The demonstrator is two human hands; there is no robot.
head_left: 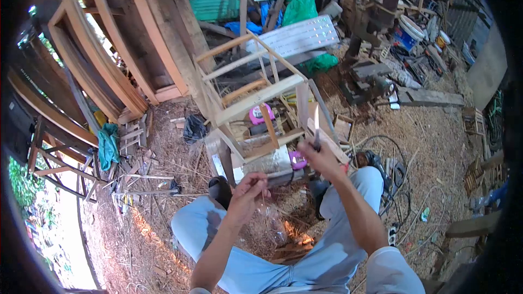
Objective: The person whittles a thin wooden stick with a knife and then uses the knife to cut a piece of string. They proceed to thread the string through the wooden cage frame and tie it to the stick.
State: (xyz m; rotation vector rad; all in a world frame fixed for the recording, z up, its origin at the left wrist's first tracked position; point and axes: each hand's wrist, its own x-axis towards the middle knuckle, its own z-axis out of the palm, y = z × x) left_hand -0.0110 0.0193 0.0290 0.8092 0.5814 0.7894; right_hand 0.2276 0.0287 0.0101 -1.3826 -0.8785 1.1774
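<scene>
Between the person's knees, a piece of clear plastic (275,226) hangs or lies just below the left hand (248,193), over a floor of wood shavings (163,250). That hand's fingers are curled in, thumb and fingertips drawn together; whether they pinch the plastic or some thin piece, I cannot tell.

A little farther out and to the right, the right hand (325,158) grips a knife (316,120) by its dark handle. The relation that matters is between blade and left hand: the knife's long axis runs away from the person, tip outward, so its edge lies ahead and to the right of the left fingers, well apart from them. The right hand is the nearer one, being wrapped around the handle; the left would have to reach across.

Just beyond the hands, a pink tape measure (297,160) sits close to the right hand, below an unpainted wooden frame (259,99). Another pink tape measure (261,114) shows between its rails. Farther back lie a white perforated panel (305,35) and green plastic sheeting (299,8).
</scene>
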